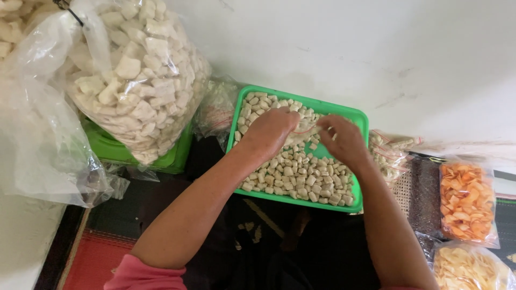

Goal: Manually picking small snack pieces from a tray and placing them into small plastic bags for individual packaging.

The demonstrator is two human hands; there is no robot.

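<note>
Two hands over green tray [344, 111], left hand [270, 130] palm-down, right hand [342, 140] curled

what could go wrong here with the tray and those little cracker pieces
1. The green tray is heaped with small pale pieces near its rim; both hands, left hand and right hand, work over it, so pieces may spill over the edge.
2. The big clear bag of white chunks seems to lean beside the tray and might slump onto it.
3. The small clear bag between the hands could slip or tear.
</note>
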